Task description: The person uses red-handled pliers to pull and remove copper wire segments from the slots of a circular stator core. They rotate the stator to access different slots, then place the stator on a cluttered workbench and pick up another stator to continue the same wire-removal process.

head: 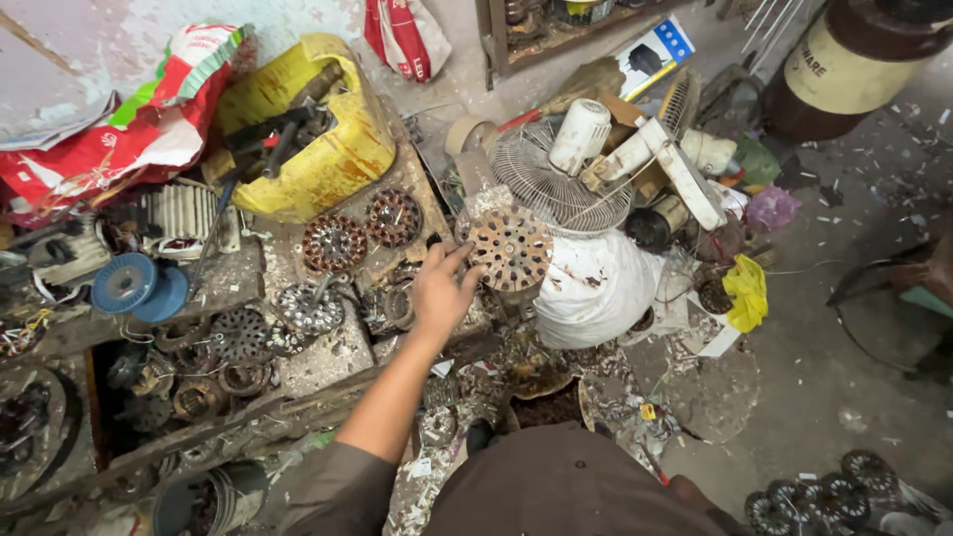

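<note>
So my left hand [440, 288] is stretched out over the bench, fingers [459, 256] loosely spread and gripping nothing, tips right at the edge of that rusty round slotted disc [510, 247], which sits up on the junk pile just beside the white sack [596, 288]. I honestly can't tell if I'm touching it or just short of it. My right hand isn't in view at all. What worries me: the disc looks like it's perched rather than lying flat, so a sloppy nudge could tip it off the pile and into the mess below. The wire fan guard [561, 179] leans right behind it, and if I drag the disc out carelessly I think the guard and the white fan parts [635, 149] on it could slide. Those slotted edges look sharp and rusty too, so a bare-handed grab could easily cut me. The other wound discs [335, 243] lie well to the left, out of harm's way.
</note>
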